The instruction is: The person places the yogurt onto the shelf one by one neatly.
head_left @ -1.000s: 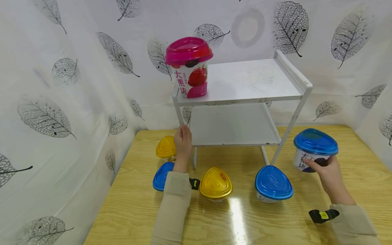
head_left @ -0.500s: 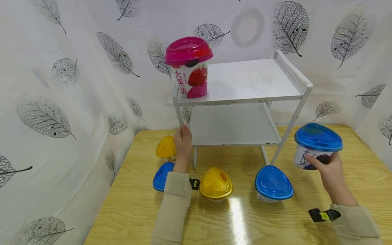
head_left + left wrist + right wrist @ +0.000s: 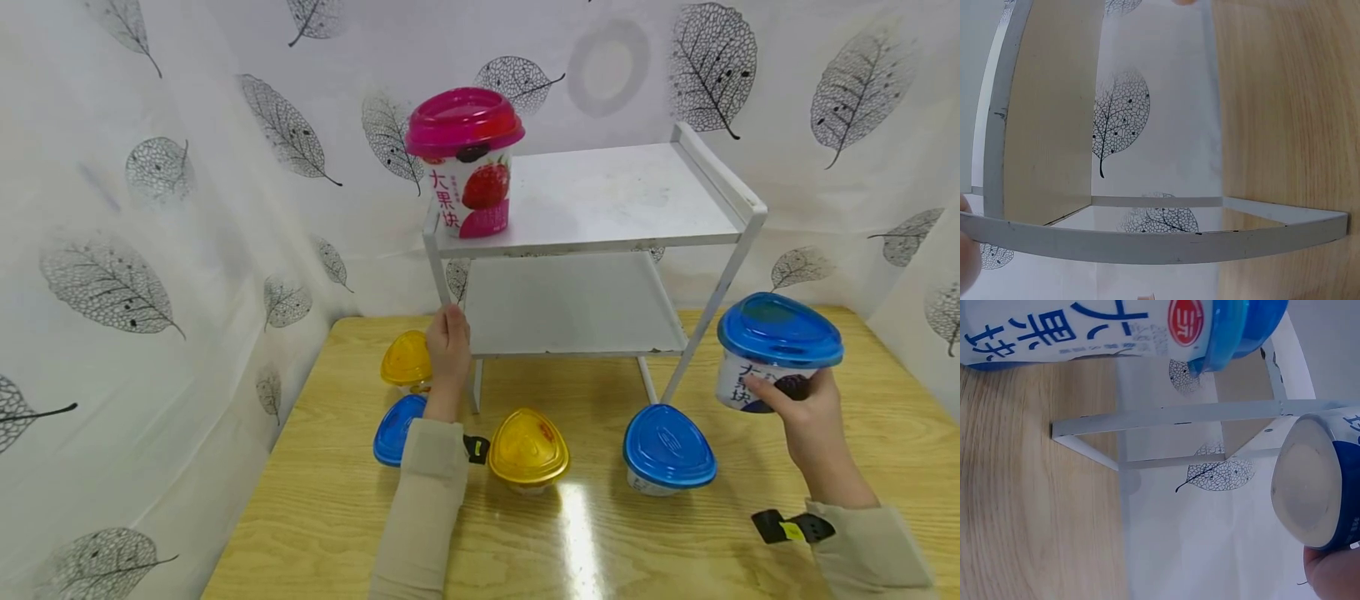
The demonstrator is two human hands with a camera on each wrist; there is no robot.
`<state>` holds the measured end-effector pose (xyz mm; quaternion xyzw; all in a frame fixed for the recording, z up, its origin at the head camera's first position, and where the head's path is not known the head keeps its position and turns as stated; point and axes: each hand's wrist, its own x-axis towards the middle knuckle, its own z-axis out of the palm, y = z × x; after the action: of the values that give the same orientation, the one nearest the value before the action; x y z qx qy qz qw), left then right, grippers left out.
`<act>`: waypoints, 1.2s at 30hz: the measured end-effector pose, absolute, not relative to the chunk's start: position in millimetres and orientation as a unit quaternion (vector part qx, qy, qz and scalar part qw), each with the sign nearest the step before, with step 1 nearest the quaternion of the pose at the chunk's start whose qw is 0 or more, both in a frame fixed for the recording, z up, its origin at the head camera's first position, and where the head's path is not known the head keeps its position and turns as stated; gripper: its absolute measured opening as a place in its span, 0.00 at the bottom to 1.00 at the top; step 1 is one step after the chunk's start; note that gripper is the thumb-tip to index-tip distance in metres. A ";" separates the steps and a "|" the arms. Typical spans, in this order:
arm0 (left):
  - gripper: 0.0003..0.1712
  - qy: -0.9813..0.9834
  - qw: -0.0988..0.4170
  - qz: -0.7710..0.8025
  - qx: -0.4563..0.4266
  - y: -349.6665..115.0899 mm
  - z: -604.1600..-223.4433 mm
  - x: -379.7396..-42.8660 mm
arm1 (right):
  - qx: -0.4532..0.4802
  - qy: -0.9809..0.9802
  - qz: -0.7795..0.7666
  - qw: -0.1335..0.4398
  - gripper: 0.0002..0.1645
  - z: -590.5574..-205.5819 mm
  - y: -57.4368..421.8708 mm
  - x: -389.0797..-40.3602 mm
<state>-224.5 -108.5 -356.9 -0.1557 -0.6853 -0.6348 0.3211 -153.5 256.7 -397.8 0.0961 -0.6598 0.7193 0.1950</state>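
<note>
My left hand grips the left front post of a white two-tier rack. My right hand holds a blue-lidded yogurt cup with a dark berry on its side, thumb across the front. In the right wrist view, the pale base of that held cup faces the camera. Another blue-lidded cup stands on the table to the left of this hand. On the rack's top shelf, at the left end, is a pink-lidded strawberry yogurt cup.
A yellow-lidded cup stands in front of the rack. Beside the left arm are another yellow-lidded cup and a blue-lidded cup, partly hidden. All stand on a wooden table, with leaf-patterned cloth behind.
My right hand has raised the blue-lidded yogurt cup and tilted it slightly. My left hand stays on the rack's post, and the other cups have not moved.
</note>
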 end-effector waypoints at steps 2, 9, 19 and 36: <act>0.35 -0.685 0.320 -0.636 -0.155 -108.5 -356.9 -224.2 | 0.101 -0.656 0.722 0.197 0.41 -396.1 255.6 -153.1; 0.35 -0.685 0.316 -0.638 -0.154 -108.6 -356.2 -223.8 | 0.111 -0.650 0.723 0.205 0.41 -387.3 249.5 -150.8; 0.34 -0.686 0.314 -0.639 -0.150 -108.5 -356.9 -224.0 | 0.129 -0.634 0.732 0.215 0.41 -374.0 241.7 -145.7; 0.36 -0.685 0.319 -0.637 -0.153 -108.8 -357.2 -224.1 | 0.152 -0.589 0.757 0.237 0.42 -342.7 221.6 -142.1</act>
<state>-224.1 -108.8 -357.2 -0.1525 -0.6847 -0.6373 0.3190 -142.1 221.6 -342.7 0.1522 -0.5890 0.7573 0.2374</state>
